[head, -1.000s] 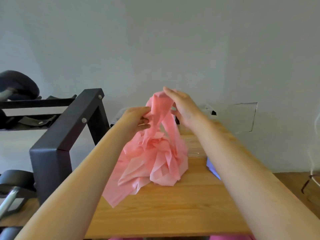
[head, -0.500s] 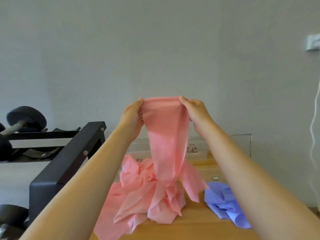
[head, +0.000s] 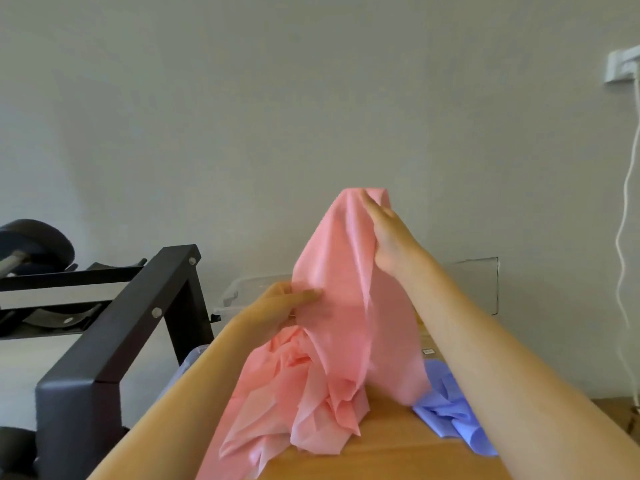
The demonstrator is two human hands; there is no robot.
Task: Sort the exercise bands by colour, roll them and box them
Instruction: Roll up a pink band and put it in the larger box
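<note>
On the light wooden table, the crumpled pink elastic exercise band heaps at 6 o'clock, with a lilac band just beside it at 4 o'clock. The left hand pinches the pink band's edge. Higher, the right hand grips its raised top, thumb hidden. A clear plastic box stands behind.

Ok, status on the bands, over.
Right grip holds pink band high, left grip pinches it lower. Tail bunched on table. Blue band lies beside.
</note>
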